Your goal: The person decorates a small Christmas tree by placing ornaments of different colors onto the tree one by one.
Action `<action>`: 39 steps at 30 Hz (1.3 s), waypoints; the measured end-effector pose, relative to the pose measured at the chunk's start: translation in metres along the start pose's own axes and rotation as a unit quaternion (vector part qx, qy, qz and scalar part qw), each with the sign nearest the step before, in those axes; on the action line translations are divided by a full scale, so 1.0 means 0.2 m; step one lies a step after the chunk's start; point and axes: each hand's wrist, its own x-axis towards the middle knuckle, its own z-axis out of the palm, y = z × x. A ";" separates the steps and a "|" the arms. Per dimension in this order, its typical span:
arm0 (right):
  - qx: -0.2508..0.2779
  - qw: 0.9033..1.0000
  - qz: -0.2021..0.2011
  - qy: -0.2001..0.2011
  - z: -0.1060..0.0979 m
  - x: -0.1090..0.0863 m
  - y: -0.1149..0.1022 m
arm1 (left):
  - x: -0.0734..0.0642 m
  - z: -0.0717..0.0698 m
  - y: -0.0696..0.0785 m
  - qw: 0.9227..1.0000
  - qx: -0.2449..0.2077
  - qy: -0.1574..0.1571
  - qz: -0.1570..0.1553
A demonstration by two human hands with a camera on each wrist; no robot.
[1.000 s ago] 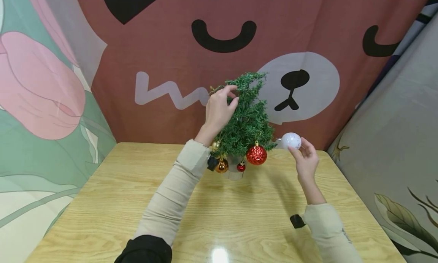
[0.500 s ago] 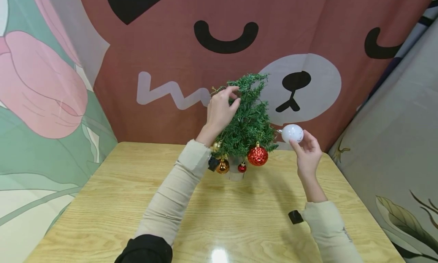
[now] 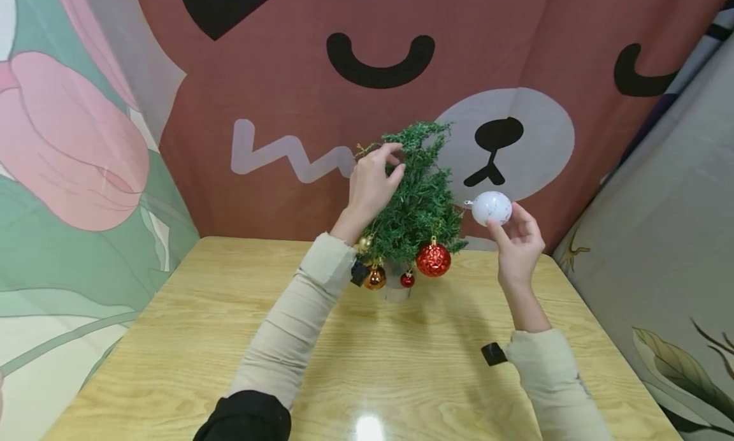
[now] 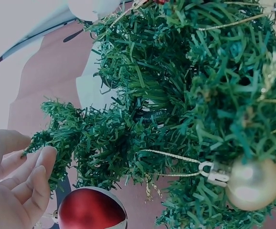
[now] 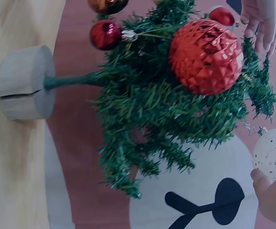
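Note:
A small green Christmas tree [image 3: 421, 202] stands on the table, its round wooden base [image 5: 26, 83] visible in the right wrist view. My left hand [image 3: 373, 183] is at the upper left of the tree; in the left wrist view its curled fingers hold a branch tip [image 4: 45, 138]. Between thumb and fingers, my right hand [image 3: 518, 250] pinches a white speckled Christmas ball [image 3: 491, 208], right of the tree and apart from it. The ball's silver cap points left toward the branches, with a thin loop [image 5: 249, 127] at it.
Hanging on the tree are a large red ball [image 3: 433, 260], a small red ball [image 3: 407, 280], an orange-gold ball [image 3: 375, 277], a pale gold ball [image 4: 255, 185] and a red-and-white ball [image 4: 90, 210]. A printed cloth [image 3: 275, 205] rises behind the wooden table [image 3: 229, 301].
My right hand has lifted the white Christmas ball upward, slightly to the right, beside the tree. The left hand keeps its place at the branch.

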 end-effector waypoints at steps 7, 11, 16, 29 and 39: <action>0.029 1.000 0.000 -0.008 0.06 0.01 -0.05 | 0.00 0.00 0.00 1.000 -0.006 -0.002 0.001; 0.030 0.999 0.008 -0.018 0.09 0.01 -0.05 | 0.00 0.00 -0.01 1.000 -0.008 0.001 0.001; 0.039 0.999 0.014 -0.028 0.11 0.01 -0.06 | 0.00 0.00 -0.01 1.000 -0.011 0.001 0.007; 0.074 0.993 0.017 -0.085 0.20 0.00 -0.09 | 0.00 0.00 -0.02 1.000 -0.017 0.009 0.012; 0.041 0.993 0.016 -0.106 0.28 0.01 -0.11 | 0.00 0.00 -0.02 1.000 -0.018 0.007 0.006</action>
